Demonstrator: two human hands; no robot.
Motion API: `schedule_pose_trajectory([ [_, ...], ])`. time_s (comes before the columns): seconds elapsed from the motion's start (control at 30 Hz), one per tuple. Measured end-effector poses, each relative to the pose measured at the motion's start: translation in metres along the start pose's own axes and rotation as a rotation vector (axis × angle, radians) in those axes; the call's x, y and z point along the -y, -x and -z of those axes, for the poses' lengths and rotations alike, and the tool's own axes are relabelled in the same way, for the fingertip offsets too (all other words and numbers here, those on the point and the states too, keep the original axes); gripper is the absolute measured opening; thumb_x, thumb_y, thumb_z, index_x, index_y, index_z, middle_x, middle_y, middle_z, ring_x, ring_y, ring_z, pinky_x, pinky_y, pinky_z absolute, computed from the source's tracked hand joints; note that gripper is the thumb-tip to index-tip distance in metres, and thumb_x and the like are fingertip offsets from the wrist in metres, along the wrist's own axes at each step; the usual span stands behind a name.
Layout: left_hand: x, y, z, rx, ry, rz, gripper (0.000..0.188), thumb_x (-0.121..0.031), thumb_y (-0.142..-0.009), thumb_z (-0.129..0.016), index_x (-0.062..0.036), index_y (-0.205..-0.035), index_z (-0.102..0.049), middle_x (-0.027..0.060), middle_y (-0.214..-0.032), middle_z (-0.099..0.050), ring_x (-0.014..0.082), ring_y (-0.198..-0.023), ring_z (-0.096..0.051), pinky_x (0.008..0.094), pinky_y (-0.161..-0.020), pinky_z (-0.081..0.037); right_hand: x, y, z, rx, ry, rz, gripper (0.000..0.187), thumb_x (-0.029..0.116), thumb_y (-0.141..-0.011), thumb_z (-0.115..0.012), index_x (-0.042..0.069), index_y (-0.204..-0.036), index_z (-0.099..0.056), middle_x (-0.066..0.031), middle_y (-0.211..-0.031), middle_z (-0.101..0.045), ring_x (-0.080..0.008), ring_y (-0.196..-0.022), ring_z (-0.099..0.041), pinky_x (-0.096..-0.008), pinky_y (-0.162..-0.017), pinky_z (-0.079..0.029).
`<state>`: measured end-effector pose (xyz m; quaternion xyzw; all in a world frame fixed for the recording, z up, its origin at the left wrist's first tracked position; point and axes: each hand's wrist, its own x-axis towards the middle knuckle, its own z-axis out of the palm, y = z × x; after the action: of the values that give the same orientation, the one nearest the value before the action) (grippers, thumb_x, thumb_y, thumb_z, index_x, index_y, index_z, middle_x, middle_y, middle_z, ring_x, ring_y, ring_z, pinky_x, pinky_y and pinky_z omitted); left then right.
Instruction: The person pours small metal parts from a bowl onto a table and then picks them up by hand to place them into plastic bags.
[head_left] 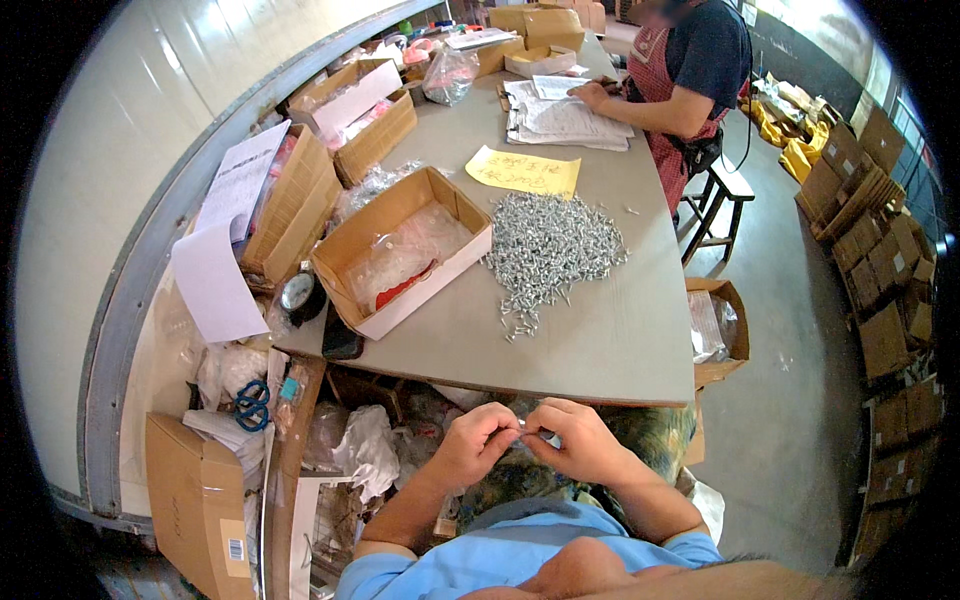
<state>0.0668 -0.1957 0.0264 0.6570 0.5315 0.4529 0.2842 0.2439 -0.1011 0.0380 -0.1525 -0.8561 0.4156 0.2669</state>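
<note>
Just off the table's near edge, over my lap, my left hand (477, 440) and my right hand (568, 438) meet with fingertips pinched together. Between them is something small, thin and pale, perhaps clear plastic; its kind cannot be made out. Beyond them on the grey table (440, 350) lies a heap of small silvery screws (550, 250), with a few loose at its near end. A yellow sheet with handwriting (525, 170) lies against the far side of the heap. Left of the screws stands an open cardboard box (400, 250) holding clear plastic bags and a red strip.
A person in a red checked apron (655, 75) stands at the table's far right by stacked papers (565, 115). Boxes (290, 205) line the left side, near blue-handled scissors (252, 405). A wooden stool (715, 205) and an open carton (735, 330) are right of the table.
</note>
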Motion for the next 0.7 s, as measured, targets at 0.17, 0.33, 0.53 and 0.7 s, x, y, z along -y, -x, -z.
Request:
schedule_pose_trajectory([
  [0.17,-0.007,-0.012,0.011,0.007,-0.119,-0.041,0.013,-0.014,-0.088,-0.059,-0.0013,-0.086,-0.056,0.0125,-0.079,-0.057,0.0281,-0.073,-0.057,0.0345,-0.066,-0.046,-0.001,-0.007,0.000,-0.029,-0.115,0.054,0.010,0.002,-0.076,-0.063,0.003,-0.080,-0.054,-0.0118,-0.077,-0.055,-0.0301,-0.069,-0.055,-0.0362,-0.060,-0.044],
  [0.33,-0.011,-0.045,0.057,-0.139,-0.291,0.088,0.012,-0.014,-0.091,-0.056,-0.0022,-0.089,-0.058,0.0137,-0.073,-0.059,0.0261,-0.065,-0.057,0.0343,-0.059,-0.045,-0.016,-0.008,0.004,-0.127,-0.181,-0.025,0.012,0.001,-0.078,-0.062,0.002,-0.076,-0.050,-0.0090,-0.073,-0.051,-0.0209,-0.064,-0.051,-0.0304,-0.057,-0.041],
  [0.53,0.007,-0.151,0.174,-0.788,-0.409,-0.070,0.019,-0.018,-0.089,-0.059,0.0003,-0.089,-0.061,0.0107,-0.076,-0.061,0.0189,-0.067,-0.058,0.0306,-0.064,-0.047,-0.047,-0.003,0.006,-0.267,-0.079,-0.304,0.010,0.004,-0.078,-0.063,0.002,-0.077,-0.053,-0.0116,-0.074,-0.054,-0.0240,-0.064,-0.054,-0.0324,-0.058,-0.045],
  [0.7,0.089,-0.175,0.199,-0.183,-0.745,-0.076,0.019,-0.011,-0.080,-0.058,-0.0018,-0.094,-0.065,0.0187,-0.088,-0.065,0.0332,-0.080,-0.063,0.0403,-0.072,-0.050,-0.053,-0.003,0.006,-0.277,-0.022,-0.254,0.010,0.006,-0.078,-0.064,0.003,-0.077,-0.054,-0.0117,-0.074,-0.055,-0.0251,-0.064,-0.054,-0.0332,-0.058,-0.044],
])
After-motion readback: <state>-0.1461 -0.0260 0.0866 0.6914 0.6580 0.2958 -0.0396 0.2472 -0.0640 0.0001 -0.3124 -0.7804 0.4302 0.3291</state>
